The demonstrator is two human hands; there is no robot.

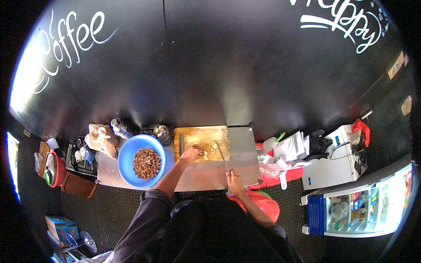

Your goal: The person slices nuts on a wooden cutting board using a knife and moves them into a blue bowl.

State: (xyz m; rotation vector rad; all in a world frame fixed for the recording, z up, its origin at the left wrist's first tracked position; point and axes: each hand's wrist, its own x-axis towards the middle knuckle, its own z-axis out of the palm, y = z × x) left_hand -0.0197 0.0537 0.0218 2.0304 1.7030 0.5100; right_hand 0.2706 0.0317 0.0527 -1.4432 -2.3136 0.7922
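Note:
A knife [224,157] is in my right hand [235,182], which grips its handle at the table's front edge. The blade points away from me, over the right side of a wooden cutting board [201,132]. My left hand [192,154] rests low on the board with its fingers bent, by a pale food piece [206,154]; whether the fingers hold anything is too small to tell. Several pale slices [213,146] lie on the board beside the blade. Along the board's left side is a dark elongated object [182,142].
On the metal table [243,148], a blue basin [124,164] of brown chopped pieces stands left of the board. Behind it are a black plastic bag [168,135], a clear bottle [120,128] and a crumpled brown bag [105,139]. Papers [289,146] lie right; a glass-door refrigerator [358,210] stands lower right.

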